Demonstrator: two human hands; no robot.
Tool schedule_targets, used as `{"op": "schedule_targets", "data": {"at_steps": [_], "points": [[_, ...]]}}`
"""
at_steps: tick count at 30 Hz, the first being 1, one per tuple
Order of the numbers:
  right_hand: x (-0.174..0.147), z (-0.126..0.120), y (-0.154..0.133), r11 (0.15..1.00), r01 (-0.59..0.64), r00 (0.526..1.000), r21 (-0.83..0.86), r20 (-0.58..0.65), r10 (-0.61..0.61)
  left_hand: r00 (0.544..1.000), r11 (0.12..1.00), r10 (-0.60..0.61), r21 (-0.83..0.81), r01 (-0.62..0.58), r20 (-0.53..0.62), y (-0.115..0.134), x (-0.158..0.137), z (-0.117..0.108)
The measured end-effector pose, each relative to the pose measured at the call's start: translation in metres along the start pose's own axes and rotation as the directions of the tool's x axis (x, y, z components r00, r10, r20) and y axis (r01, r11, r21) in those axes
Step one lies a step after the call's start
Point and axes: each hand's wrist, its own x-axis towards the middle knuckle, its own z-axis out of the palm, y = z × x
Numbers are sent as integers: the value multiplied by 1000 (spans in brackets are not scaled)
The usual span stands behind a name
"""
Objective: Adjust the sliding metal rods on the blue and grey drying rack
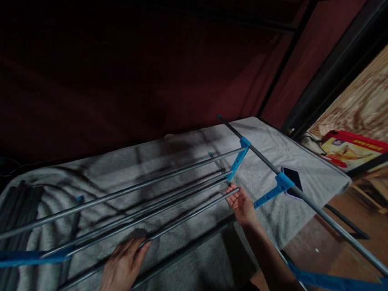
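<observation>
A grey metal tube (189,216) runs slantwise between my hands. My left hand (121,269) is closed on its near left part, thumb and fingers around it. Close to the tube's free end, my right hand (243,207) pinches it, with the fingertips just below a blue plastic bracket (236,165). That end is apart from the bracket. Other parallel tubes (149,182) run from this bracket to a blue bracket (14,258) at lower left. A long crossbar (264,160) carries the upper bracket and another blue bracket (275,190) beside my right wrist.
A grey blanket (193,148) covers the bed under the frame. Several dark tubes (12,210) lie bundled at left. A phone (292,180) lies beyond the crossbar. At right are a red and yellow box (354,152), black bed posts (343,54) and the floor (347,261).
</observation>
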Motion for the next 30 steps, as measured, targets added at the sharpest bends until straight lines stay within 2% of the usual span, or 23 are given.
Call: {"op": "schedule_targets", "data": {"at_steps": [17, 30], "points": [[-10, 3, -4, 997, 62, 997, -39, 38, -61, 998, 998, 57, 25, -56, -28, 2, 0, -2], [-2, -4, -2, 1000, 13, 999, -16, 40, -13, 998, 997, 66, 27, -66, -15, 2, 2, -6]]}}
